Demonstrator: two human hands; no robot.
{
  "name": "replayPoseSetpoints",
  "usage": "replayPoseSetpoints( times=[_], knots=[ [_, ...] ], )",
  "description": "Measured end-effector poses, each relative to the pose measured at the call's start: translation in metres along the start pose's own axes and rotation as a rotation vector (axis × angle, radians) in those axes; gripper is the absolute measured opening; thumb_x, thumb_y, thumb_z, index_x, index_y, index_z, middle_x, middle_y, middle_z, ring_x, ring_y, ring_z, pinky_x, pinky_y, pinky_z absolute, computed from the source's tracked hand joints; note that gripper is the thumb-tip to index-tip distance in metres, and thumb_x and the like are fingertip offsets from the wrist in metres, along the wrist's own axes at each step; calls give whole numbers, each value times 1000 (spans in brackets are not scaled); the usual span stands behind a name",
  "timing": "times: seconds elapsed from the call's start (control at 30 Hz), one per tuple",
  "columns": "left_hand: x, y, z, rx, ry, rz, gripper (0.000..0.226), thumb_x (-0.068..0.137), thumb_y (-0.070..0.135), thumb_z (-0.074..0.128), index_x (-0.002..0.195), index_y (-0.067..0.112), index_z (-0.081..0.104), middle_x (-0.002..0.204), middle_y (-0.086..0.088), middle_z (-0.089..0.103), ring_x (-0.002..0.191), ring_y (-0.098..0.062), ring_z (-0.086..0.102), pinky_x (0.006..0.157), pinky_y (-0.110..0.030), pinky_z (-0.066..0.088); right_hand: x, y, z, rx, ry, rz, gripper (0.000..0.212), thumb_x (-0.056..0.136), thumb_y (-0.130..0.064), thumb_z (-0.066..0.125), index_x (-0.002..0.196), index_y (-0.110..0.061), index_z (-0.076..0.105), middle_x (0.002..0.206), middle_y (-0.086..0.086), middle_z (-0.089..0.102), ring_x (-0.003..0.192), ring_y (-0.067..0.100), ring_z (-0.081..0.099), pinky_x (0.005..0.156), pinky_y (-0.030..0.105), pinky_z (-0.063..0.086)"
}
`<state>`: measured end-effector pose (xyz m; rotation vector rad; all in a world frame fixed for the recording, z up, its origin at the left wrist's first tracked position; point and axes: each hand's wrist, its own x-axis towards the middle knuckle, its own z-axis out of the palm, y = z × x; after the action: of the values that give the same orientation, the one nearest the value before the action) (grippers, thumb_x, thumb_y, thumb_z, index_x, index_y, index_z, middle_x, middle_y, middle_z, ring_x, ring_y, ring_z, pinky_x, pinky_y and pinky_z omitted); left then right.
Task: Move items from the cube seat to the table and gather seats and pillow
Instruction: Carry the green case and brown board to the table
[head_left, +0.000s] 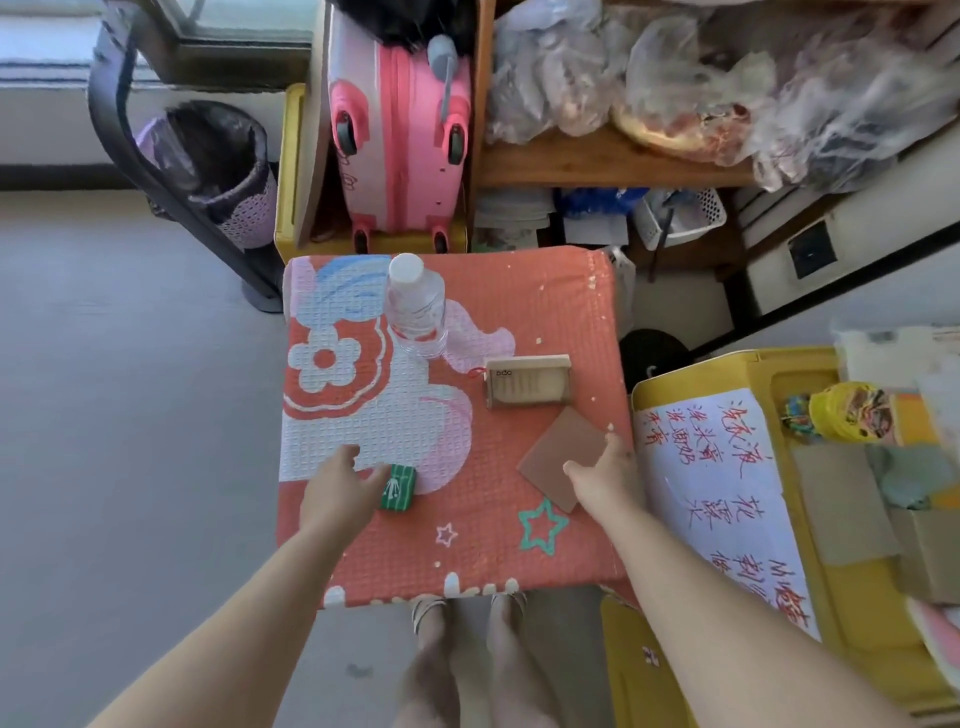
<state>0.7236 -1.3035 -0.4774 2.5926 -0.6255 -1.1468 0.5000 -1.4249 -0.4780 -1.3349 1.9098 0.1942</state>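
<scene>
The cube seat (524, 322) has an orange cover with a flower and stars. On it stand a clear water bottle (415, 306) with a white cap, a small wooden box (527, 382), a flat brown card (563, 457) and a small green packet (398, 487). My left hand (340, 483) lies open on the cover, its fingertips touching the green packet's left side. My right hand (605, 478) is open at the brown card's right edge, thumb over the card's near corner. Neither hand has closed on anything.
A yellow bin (727, 369) with a handwritten paper sheet and clutter sits right of the seat. Behind the seat are a pink suitcase (400, 130), a wooden shelf (597, 158) with plastic bags, and a lined trash can (223, 171). Grey floor lies to the left.
</scene>
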Motion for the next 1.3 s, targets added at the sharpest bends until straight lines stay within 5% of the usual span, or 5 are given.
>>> replayPoseSetpoints(
  times=[0.27,0.57,0.93,1.17,1.3],
  knots=[
    [15,-11,40,-16,25,-86,59,88,27,60,140,8,40,140,-14,50,126,-33,49,97,-44,43,31,8,20,200,106,276,95,81,-37,69,149,-7,11,151,18,29,137,36,32,106,46,34],
    [34,-16,69,21,40,-165,53,85,26,60,131,4,44,134,-19,42,125,-37,41,101,-46,41,60,6,49,246,112,482,101,65,-55,76,137,-2,29,140,20,39,127,37,43,104,45,39],
    [36,-9,83,37,64,-163,46,86,23,64,125,5,47,130,-16,42,122,-35,42,97,-44,41,65,3,60,275,170,482,99,62,-43,83,135,-2,29,140,20,38,126,39,44,98,46,41],
    [35,-3,80,-47,37,-169,37,85,18,66,110,11,41,96,-7,51,87,-30,52,79,-43,51,64,3,60,367,196,450,98,62,-34,85,137,-5,28,140,20,39,125,40,45,100,48,42],
    [35,1,79,-137,-25,-211,40,83,21,69,112,14,41,98,-6,52,92,-31,58,71,-38,51,58,7,56,480,177,451,81,67,-26,84,129,-1,38,135,18,47,120,38,51,93,43,46]
  ],
)
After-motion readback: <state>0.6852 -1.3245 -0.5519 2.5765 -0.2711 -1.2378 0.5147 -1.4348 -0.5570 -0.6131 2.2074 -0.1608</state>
